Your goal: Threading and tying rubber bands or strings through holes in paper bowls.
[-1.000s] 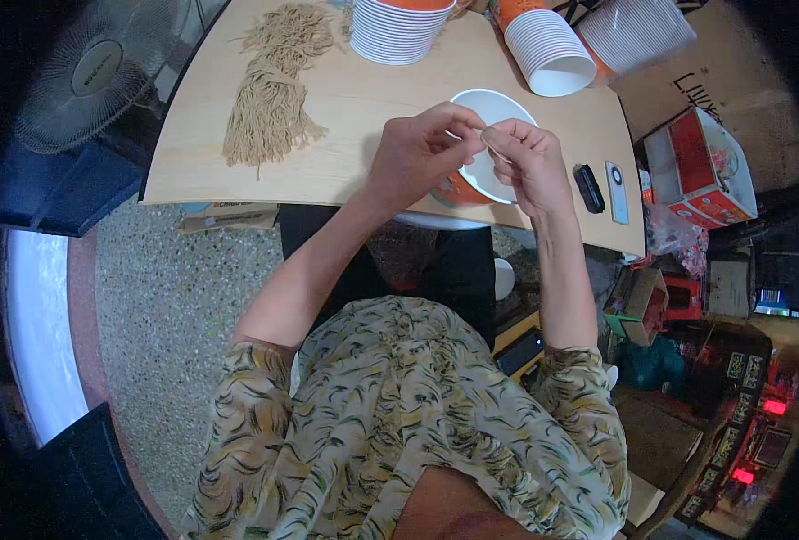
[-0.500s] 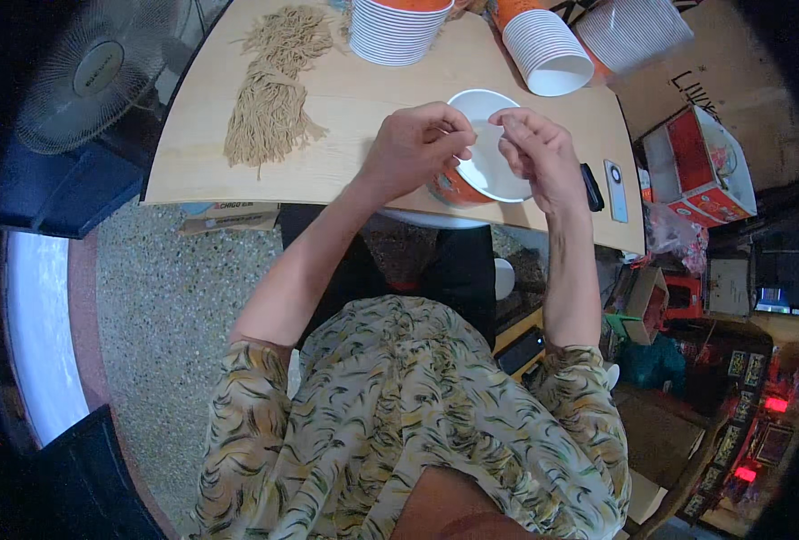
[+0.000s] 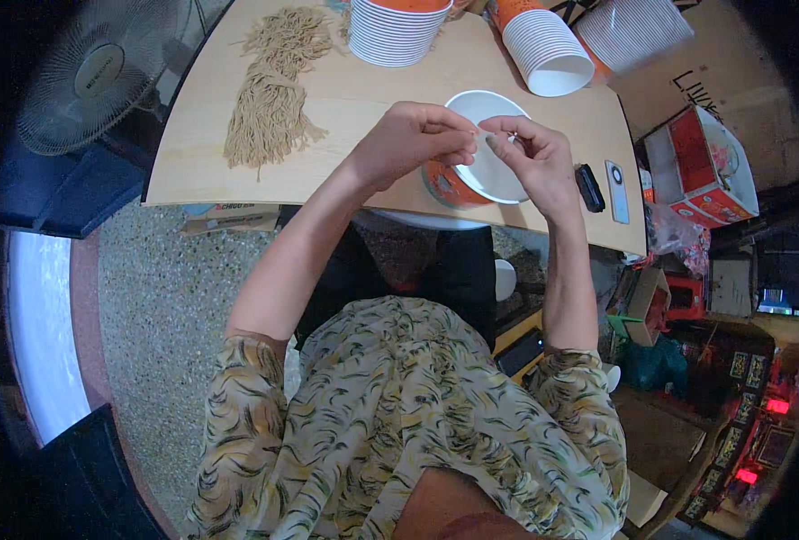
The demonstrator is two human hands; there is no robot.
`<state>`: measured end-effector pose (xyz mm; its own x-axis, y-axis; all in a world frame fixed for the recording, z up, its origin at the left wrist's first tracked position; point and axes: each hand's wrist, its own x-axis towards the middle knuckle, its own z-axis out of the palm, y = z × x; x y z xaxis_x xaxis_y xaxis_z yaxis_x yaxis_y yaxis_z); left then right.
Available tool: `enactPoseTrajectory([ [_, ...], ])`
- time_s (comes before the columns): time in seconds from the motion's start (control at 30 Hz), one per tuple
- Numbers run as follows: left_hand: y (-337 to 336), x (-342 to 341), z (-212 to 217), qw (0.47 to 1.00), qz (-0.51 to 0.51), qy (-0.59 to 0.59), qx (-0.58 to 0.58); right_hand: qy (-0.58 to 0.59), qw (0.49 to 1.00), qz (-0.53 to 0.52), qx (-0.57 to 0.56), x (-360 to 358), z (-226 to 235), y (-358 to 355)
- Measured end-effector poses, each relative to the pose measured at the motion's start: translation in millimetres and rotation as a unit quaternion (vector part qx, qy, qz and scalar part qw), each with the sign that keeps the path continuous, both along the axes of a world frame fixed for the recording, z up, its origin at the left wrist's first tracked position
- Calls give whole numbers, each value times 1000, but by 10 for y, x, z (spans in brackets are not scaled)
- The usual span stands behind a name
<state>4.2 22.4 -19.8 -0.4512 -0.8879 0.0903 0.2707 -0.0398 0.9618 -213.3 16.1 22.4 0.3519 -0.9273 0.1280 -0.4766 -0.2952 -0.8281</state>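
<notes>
Left hand (image 3: 422, 144) and right hand (image 3: 536, 166) hover over the tub (image 3: 498, 177), fingertips pinched; whether they grasp anything, I cannot tell. The tub, white inside, sits at the table's (image 3: 192, 162) near edge. Cords (image 3: 269, 117) lie left of the tub; nested tubs (image 3: 397, 36) stand beyond it; a fan (image 3: 98, 72) is far left of it.

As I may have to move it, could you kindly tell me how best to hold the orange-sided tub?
Probably by its near rim, coming from the person's side, thumb inside and fingers against the tub's orange outer wall. Its wide mouth is open, and the near edge shows bare, while the left hand and right hand overlap its sides.
</notes>
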Motion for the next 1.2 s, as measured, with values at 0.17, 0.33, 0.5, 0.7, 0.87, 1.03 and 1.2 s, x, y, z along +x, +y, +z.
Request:
enactPoseTrajectory([
  [0.17, 0, 5, 23, 1000, 5, -8, 6, -91, 996, -8, 12, 75, 8, 45],
  [0.33, -11, -3, 30, 1000, 4, 0, -2, -99, 995, 4, 21, 31, 39, 41],
  [0.5, -1, 7, 84, 998, -4, -65, -22, -114, 993, -16, -37, 96, 61, 0],
  [0.7, -25, -3, 76, 998, 0, -13, 56, -128, 990, -20, -56, 51, -4, -59],
  [0.87, -4, -44, 76, 996, 22, 37, 82, -74, 997, 11, -5, -96, -39, 2],
  [1.03, -14, -68, 44, 997, 24, 39, 65, -46, 999, -18, -13, 30, -47, 92],
  [1.2, 17, -84, 116, 999, 22, 14, 47, -51, 998, -30, -4, 52, -126, 81],
])
